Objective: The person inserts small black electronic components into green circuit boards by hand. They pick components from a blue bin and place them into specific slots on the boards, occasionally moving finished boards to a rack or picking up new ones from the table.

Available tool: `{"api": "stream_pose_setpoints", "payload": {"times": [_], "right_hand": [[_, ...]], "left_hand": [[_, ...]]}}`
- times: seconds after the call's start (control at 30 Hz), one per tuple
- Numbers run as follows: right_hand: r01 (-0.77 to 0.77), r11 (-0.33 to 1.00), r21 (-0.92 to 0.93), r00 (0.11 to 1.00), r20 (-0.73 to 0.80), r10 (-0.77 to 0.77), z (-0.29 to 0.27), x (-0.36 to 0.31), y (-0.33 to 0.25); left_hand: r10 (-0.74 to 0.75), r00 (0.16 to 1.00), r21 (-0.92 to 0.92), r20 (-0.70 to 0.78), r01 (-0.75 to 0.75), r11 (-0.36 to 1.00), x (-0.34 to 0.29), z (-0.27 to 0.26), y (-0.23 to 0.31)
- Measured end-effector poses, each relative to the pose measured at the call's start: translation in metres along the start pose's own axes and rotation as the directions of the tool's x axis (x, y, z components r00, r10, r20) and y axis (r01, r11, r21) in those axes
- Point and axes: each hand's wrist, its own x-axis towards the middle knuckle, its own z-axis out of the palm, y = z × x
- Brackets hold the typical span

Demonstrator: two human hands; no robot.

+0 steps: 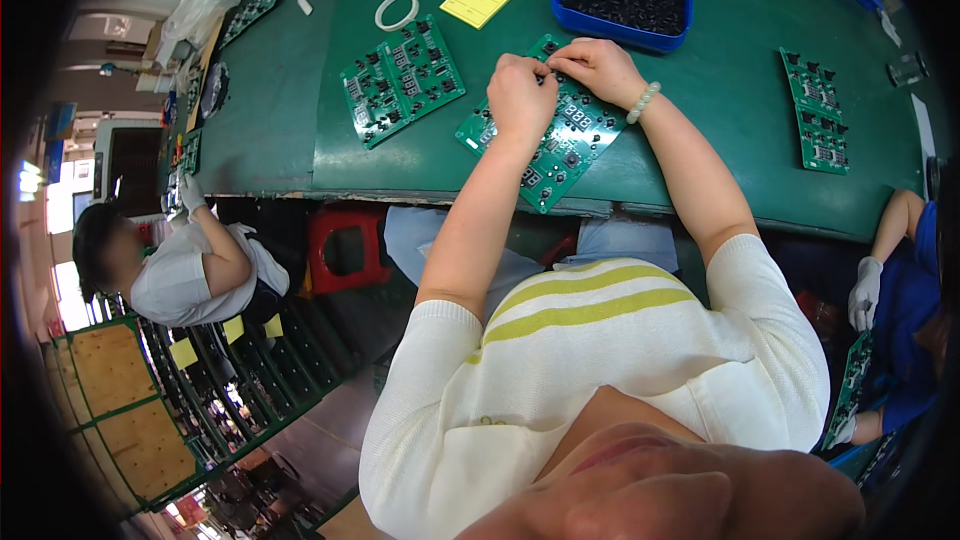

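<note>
Where the green table (740, 130) ends nearside, a circuit board (575, 147) is laid cornerwise, long axis unclear; over its far part, left hand (522, 97) and right hand (603, 70) are pinched narrow, about equally close. Whether anything is held cannot be told.

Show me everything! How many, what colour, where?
Table: 1, green, upper half
Near circuit board: 1, green, centre
Second board: 1, green, left of it
Farther boards: count unclear, green, right
Tray of black parts: 1, blue, top centre
Notepad: 1, yellow, left of tray
Ring: 1, white, by second board
Stool: 1, red, by table
Papers: 3, yellow, lower left
Co-workers: 2, white and blue tops, both sides
Bracelet: 1, pale green, right wrist
Left hand: 1, bare, over board
Right hand: 1, bare, over board
</note>
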Motion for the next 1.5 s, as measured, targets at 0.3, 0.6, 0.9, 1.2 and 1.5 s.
{"api": "stream_pose_setpoints", "payload": {"times": [0.3,0.6,0.9,1.2,1.5], "right_hand": [[-0.068,0.998,0.013,0.994,0.081,0.067,-0.004,0.003,-0.005],[-0.101,0.994,0.046,0.995,-0.006,0.102,-0.002,0.000,-0.001],[-0.027,0.999,-0.039,0.999,0.025,0.028,-0.005,0.002,-0.010],[-0.035,0.999,-0.008,0.999,0.025,0.036,-0.006,0.000,-0.016],[-0.037,0.998,-0.060,0.997,0.059,0.040,-0.009,0.001,-0.019]], "left_hand": [[-0.025,0.998,0.025,0.060,0.024,0.999,0.002,-0.002,-0.001],[0.060,0.996,-0.021,-0.070,-0.061,0.998,-0.004,0.005,-0.005],[0.030,0.999,-0.002,-0.014,-0.030,1.000,-0.004,0.003,-0.005],[0.097,0.993,0.051,-0.061,-0.094,0.994,-0.006,0.009,-0.008],[0.036,0.995,-0.014,-0.089,-0.037,0.999,-0.005,0.009,-0.004]]}}
